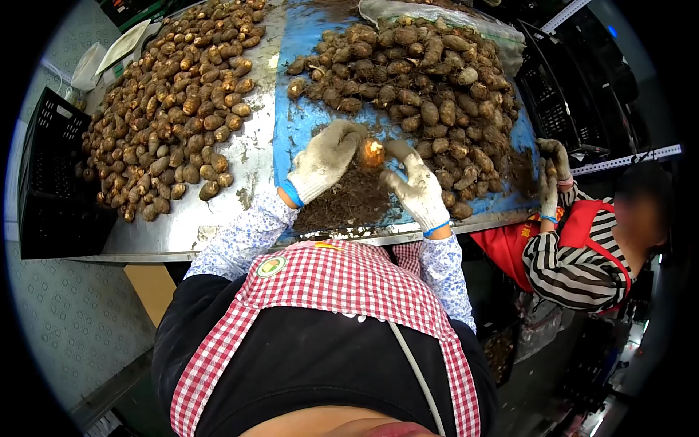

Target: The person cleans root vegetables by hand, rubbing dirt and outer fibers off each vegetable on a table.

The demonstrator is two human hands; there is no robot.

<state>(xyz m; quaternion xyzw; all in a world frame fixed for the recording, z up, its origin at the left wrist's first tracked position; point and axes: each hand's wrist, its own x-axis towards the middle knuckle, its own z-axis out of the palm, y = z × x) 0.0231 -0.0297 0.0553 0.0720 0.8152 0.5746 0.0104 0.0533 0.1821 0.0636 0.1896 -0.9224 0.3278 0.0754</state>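
My left hand (327,156), in a soiled white glove with a blue cuff edge, grips a brown root vegetable (372,154) whose orange cut face shows. Just right of it is my right hand (418,182), gloved too, its thumb and fingers spread and curved, with no object visible between them. Both hands are over a heap of dark soil and root hairs (342,200) on a blue sheet (291,109). A large pile of hairy, soil-covered roots (437,87) lies beyond and to the right. On the left, cleaner roots (175,116) cover the bare metal.
A black crate (54,175) stands at the table's left end, near a scale (125,47) and a clear plastic container (89,67). At the right, a co-worker (575,247) in a red apron has gloved hands at the table edge. Black crates (553,95) stand behind.
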